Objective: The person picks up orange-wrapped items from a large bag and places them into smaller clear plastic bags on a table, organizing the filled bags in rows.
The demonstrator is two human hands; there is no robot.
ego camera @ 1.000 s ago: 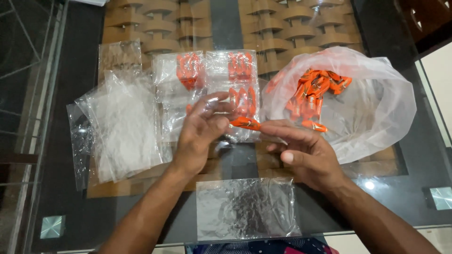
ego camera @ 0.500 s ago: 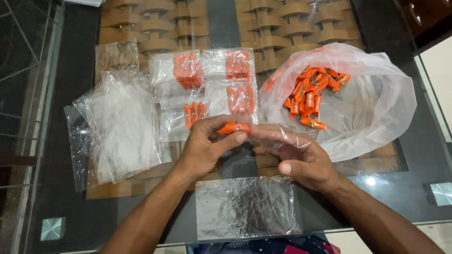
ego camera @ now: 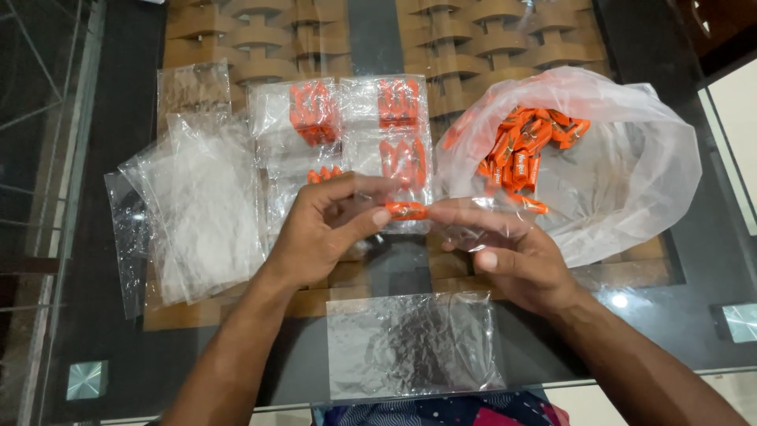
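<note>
The left hand (ego camera: pixel 327 229) pinches a glossy orange candy (ego camera: pixel 406 210) (oblong, foil-wrapped) into a crinkly clear pouch (ego camera: pixel 465 229) gripped by the right hand (ego camera: pixel 512 256).

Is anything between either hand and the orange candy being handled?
Nothing visible. The left hand and right hand both pinch the orange candy directly, at a small clear pouch the right hand holds.

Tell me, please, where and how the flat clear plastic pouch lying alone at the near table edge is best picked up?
Probably by its near right corner, coming from the person's side. The flat clear plastic pouch lies crinkled on the glass table, with that edge slightly lifted, so fingertips could pinch it. The right hand is nearest, though both hands are busy with an orange wrapped candy.
</note>
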